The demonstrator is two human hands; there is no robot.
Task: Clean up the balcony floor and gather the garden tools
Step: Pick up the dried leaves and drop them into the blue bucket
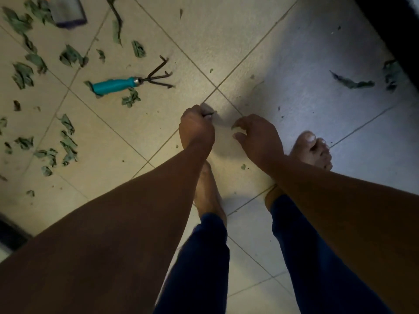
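A hand rake [113, 86] with a teal handle and dark metal prongs lies on the tiled floor at the upper left. Torn green leaves [68, 146] lie scattered around it and down the left side. My left hand [196, 129] is curled into a fist low over the tiles, gripping a thin dark twig [209, 114] that sticks out past the fingers. My right hand [258, 138] hovers beside it with its fingers curled. A small greenish scrap shows at the index fingertip. I cannot tell whether that hand pinches it.
A grey and purple object [68, 12] lies at the top left edge among the leaves. One long leaf [351, 82] lies at the right, near a dark wall base [394, 37]. My bare feet [314, 150] stand on the tiles under my arms.
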